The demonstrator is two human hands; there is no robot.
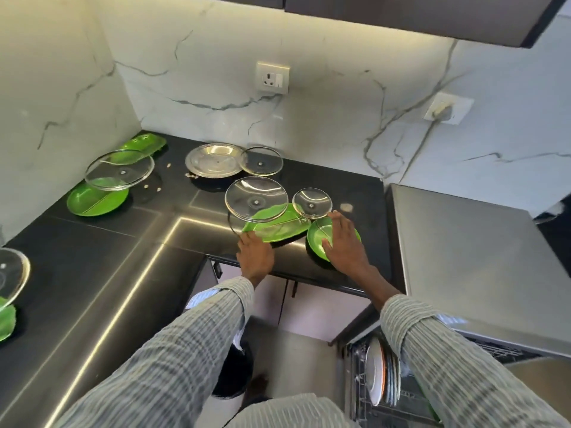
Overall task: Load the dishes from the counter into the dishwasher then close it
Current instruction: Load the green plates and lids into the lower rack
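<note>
We have both hands out over the front edge of the table. Our right hand (pixel 341 239) lies across the small green bowl (pixel 321 234), fingers (pixel 327 246) spread and lightly bent over its rim; whether they have closed on it yet we cannot tell. Our left hand (pixel 255 253) pinches the near edge of the green leaf-shaped plate (pixel 278 228), just beside the bowl. Two glass lids (pixel 256 200) rest partly on that plate, so lifting it carelessly would likely send them sliding. The green pieces look like light, stiff plastic, easy to take by the rim. The glass lids are probably heavier, slick and breakable, and are best lifted off first. The dishwasher rack (pixel 383 378) stands open below the table's right end, already holding upright plates.
</note>
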